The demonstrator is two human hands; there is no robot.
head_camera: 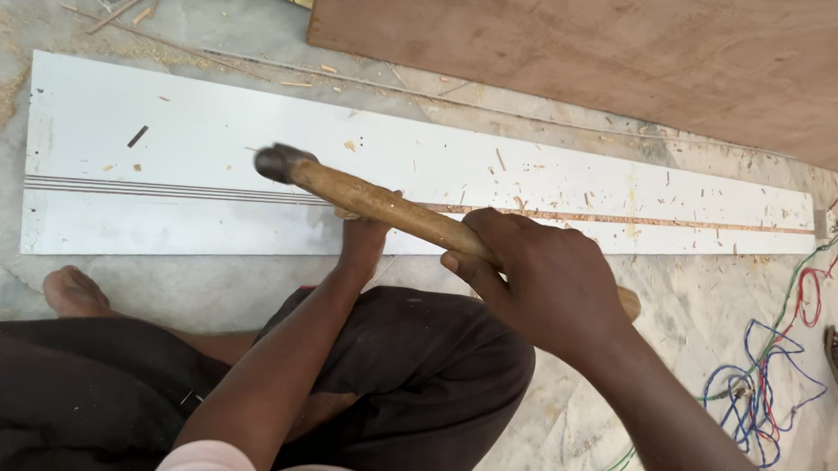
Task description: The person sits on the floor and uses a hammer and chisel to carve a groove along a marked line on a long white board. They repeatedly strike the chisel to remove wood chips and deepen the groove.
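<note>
Dark trouser-clad crossed legs (414, 375) of the seated person were nearest the lens, with a bare foot (72, 290) set on the marble floor (695, 301). Right hand (543, 282) was closed around the brown wooden handle (392, 207) of a dark-headed hammer (280, 162), gripped near the butt end; the head was held over the long white laminated panel (162, 134) lying flat on the floor. Left hand (363, 232) was seen mostly hidden under the handle, pressed at the panel where a thin reddish-brown wooden strip (642, 220) ran in a grooved line (161, 189); whether its grip was shut on anything could not be told. The strip appeared seated on the right stretch only, with the groove bare to the left.

For good work, it was judged that light, short taps should be landed square on the strip just ahead of the left fingers, with those fingers kept clear of the head. The handle is best held low for control, and the strip kept aligned in the groove so the white face is not dented. Wood chips (522, 204) on the panel should be avoided under the blow.

A large brown plywood sheet (629, 57) and coloured tangled wires (767, 368) lay well apart.
</note>
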